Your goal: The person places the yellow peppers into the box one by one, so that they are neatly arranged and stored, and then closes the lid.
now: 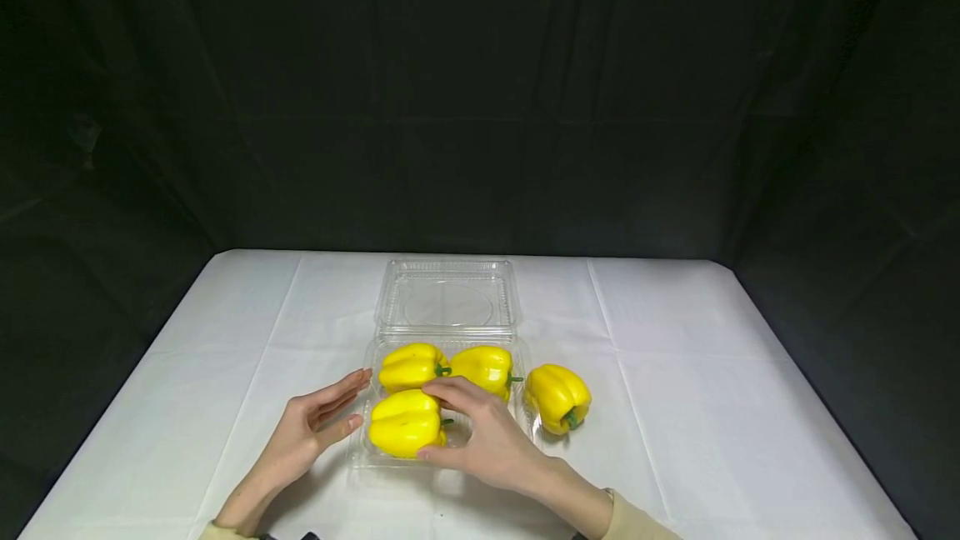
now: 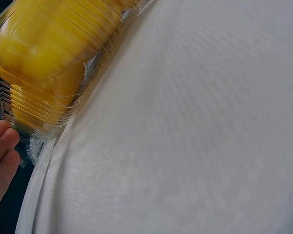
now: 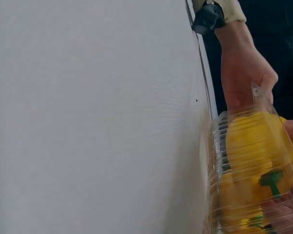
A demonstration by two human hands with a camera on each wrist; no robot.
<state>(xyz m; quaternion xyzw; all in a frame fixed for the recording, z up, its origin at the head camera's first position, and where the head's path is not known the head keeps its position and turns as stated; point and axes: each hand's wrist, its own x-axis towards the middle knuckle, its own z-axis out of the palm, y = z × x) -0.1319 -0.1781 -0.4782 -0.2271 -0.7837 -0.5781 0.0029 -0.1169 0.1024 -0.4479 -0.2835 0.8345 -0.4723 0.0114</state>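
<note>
A clear plastic clamshell container [image 1: 487, 448] lies with its lid [image 1: 448, 300] folded back, away from me. Two yellow bell peppers, one at the back left [image 1: 408, 367] and one at the back right [image 1: 480, 367], are in its base. In the front left part sits another yellow bell pepper [image 1: 405, 425], its green stem pointing right. My right hand [image 1: 487, 432] holds that front pepper at its stem end, fingers above and thumb below. My left hand [image 1: 307, 432] is at the container's left side, fingers extended and thumb apart. The left wrist view shows its fingertips [image 2: 2, 146] beside the ribbed wall.
One more yellow bell pepper [image 1: 557, 398] lies on the white tablecloth [image 1: 712, 407], just right of the container. Dark cloth [image 1: 480, 107] hangs behind the table and at both sides.
</note>
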